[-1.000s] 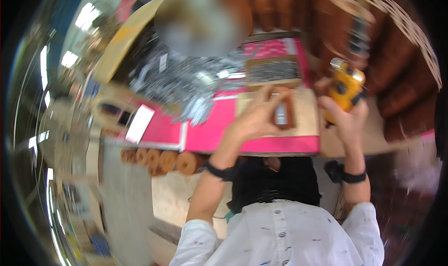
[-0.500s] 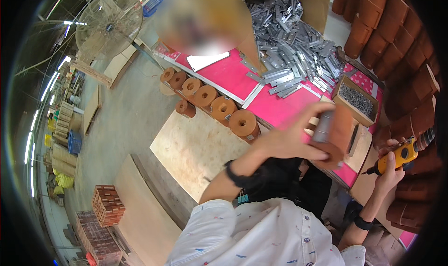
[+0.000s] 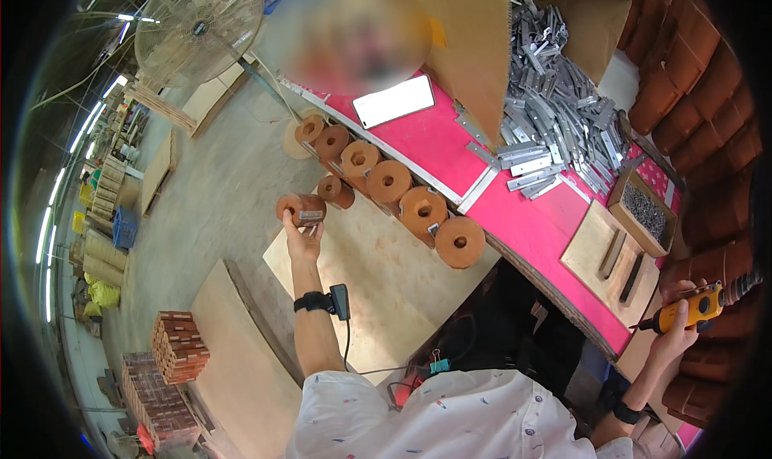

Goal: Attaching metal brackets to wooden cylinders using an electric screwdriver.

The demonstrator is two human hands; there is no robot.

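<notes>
your left hand (image 3: 304, 240) grips a brown cylinder (image 3: 310, 210) near the row of cylinders (image 3: 392, 195); your right hand (image 3: 674, 340) grips a yellow power tool (image 3: 701, 304).

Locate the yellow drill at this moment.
In the head view, the yellow drill is near the right edge, held in the right hand, just right of the pale wooden board.

Grey floor (image 3: 209, 226), pedestal fan (image 3: 199, 29), strip lights (image 3: 58, 209).
</notes>
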